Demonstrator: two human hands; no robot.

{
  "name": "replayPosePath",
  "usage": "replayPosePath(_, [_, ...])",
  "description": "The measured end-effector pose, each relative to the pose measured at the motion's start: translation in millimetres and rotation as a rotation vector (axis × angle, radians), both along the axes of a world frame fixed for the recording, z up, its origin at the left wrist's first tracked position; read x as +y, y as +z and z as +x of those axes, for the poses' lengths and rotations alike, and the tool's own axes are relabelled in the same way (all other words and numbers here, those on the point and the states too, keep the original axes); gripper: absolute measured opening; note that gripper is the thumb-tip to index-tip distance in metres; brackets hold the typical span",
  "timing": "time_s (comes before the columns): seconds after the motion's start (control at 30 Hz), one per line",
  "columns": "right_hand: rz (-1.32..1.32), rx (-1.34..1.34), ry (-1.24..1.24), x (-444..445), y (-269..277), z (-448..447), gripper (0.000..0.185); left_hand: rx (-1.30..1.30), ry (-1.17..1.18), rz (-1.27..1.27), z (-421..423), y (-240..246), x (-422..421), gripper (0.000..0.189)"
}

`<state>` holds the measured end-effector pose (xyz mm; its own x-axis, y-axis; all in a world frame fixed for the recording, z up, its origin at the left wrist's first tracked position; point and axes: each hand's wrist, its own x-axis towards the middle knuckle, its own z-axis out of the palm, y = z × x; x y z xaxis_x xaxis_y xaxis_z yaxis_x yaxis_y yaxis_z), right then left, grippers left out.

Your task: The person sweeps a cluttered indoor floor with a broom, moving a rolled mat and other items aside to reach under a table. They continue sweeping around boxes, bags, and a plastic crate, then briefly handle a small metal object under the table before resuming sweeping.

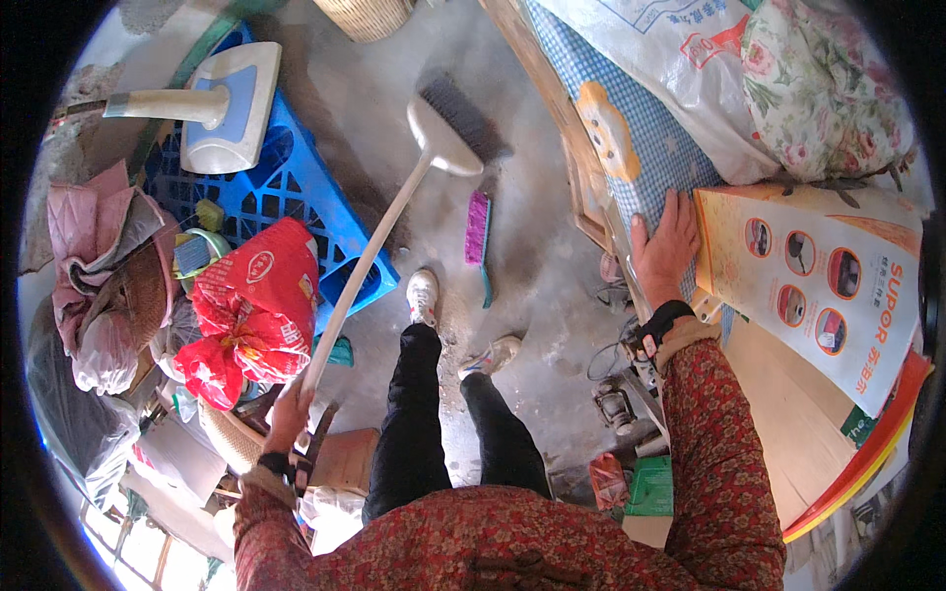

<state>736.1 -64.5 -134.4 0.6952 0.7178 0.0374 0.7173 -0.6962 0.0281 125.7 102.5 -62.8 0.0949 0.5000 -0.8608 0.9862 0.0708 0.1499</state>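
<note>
My left hand (290, 414) grips the lower end of the long handle of a broom (384, 221). The broom's white head with dark bristles rests on the concrete floor ahead. My right hand (667, 247) lies flat with its fingers spread on a blue checked cloth (654, 155) with a bear figure, beside a printed cardboard box (805, 288). On the floor between the broom head and my feet lies a small brush with purple bristles (477, 229) and a teal handle.
At the left stands a blue plastic pallet (347, 255) with a white-and-blue plastic item (229, 107) on it and a red plastic bag (259, 295) beside it. A wicker basket (369, 15) stands ahead. A lantern (615, 405) and a green box (650, 486) are low on the right.
</note>
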Motion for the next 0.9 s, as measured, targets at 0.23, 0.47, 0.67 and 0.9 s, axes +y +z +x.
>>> replayPosePath(0.23, [0.039,0.027,0.010,0.6,3.5,-0.9,0.070,-0.025,0.394,-0.024,-8.8,62.2,-48.0,0.031])
replayPosePath(0.47, [-0.004,0.016,0.008,0.9,1.5,0.0,0.069,-0.274,0.354,-0.014,90.0,-5.0,27.8,0.028])
replayPosePath(0.67, [0.031,0.031,0.027,1.5,3.3,0.4,0.071,-0.342,0.567,-0.098,143.7,-56.4,71.1,0.039])
replayPosePath(0.9, [0.006,0.084,-0.014,5.1,8.6,-0.4,0.072,-0.117,0.391,-0.106,54.0,-19.3,30.9,0.030])
